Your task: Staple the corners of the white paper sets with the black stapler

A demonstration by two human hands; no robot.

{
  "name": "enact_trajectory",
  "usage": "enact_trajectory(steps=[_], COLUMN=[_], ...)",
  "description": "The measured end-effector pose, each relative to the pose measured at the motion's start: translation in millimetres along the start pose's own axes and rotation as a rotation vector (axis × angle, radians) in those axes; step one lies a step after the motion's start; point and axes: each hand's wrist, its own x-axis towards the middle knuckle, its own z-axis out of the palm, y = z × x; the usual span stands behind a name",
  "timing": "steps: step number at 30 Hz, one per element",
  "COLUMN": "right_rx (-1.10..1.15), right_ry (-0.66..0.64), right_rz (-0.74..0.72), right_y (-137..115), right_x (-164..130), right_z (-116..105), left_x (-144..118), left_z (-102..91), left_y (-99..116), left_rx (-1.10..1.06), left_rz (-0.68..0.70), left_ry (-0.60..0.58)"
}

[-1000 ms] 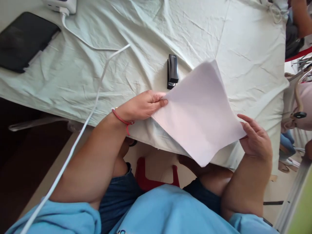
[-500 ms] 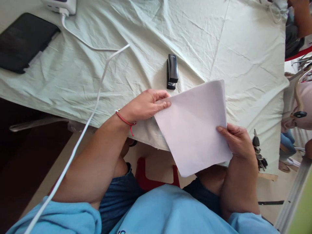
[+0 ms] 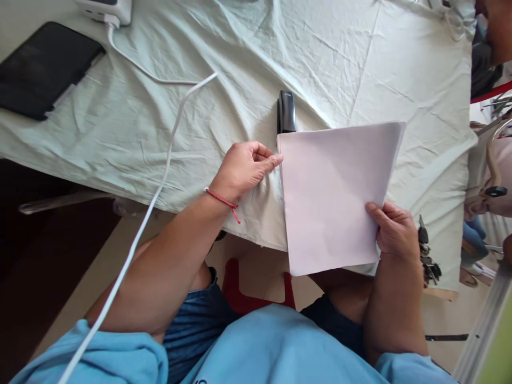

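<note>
Both hands hold a stack of white paper sheets [image 3: 336, 197] over the near table edge. My left hand [image 3: 250, 168] pinches the stack's left edge near its upper corner, thumb on top. On the right edge, my right hand [image 3: 394, 226] grips the sheets with its thumb on top and fingers underneath. A black stapler [image 3: 287, 111] stands on the cloth just beyond the paper's upper left corner, which hides its near end.
A pale green cloth [image 3: 224, 42] covers the table. A black tablet-like device [image 3: 44, 69] lies at the left, near a white box [image 3: 106, 10] with a white cable [image 3: 164, 160] crossing my left arm. Keys [image 3: 428, 256] lie at the right edge. Other people are at the far right.
The paper stack has turned to sit straighter and shifted up and right, now covering the stapler's near end. My left hand has moved slightly up, to the stack's left edge.
</note>
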Motion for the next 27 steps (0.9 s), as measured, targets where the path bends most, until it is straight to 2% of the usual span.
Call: enact_trajectory(steps=[4, 8, 11, 15, 18, 23, 27], right_rx=[0.015, -0.011, -0.035, -0.063, -0.069, -0.034, -0.003], right_ry=[-0.014, -0.046, -0.051, -0.040, -0.045, -0.072, -0.049], right_rz=[0.020, 0.083, 0.116, 0.075, 0.066, 0.091, 0.141], right_y=[0.5, -0.6, -1.7, -2.2, -2.4, -4.1, -5.2], right_x=[-0.8, -2.5, -3.4, -2.8, -1.9, -1.0, -0.4], right_z=[1.2, 3.8, 4.9, 5.8, 5.6, 2.1, -0.7], left_x=[-1.5, -7.0, -9.6, -9.6, -8.7, -8.6, -8.6], left_z=[2.2, 3.5, 3.5, 4.5, 7.7, 13.6, 13.1], left_y=[1.0, 8.8, 13.1, 14.5, 16.7, 27.6, 34.4], left_rx=[0.010, 0.054, 0.038, 0.014, -0.043, -0.159, -0.284], left_rz=[0.002, -0.021, -0.037, -0.033, -0.092, -0.271, -0.358], left_ry=[-0.022, 0.023, -0.020, -0.067, -0.083, -0.037, -0.123])
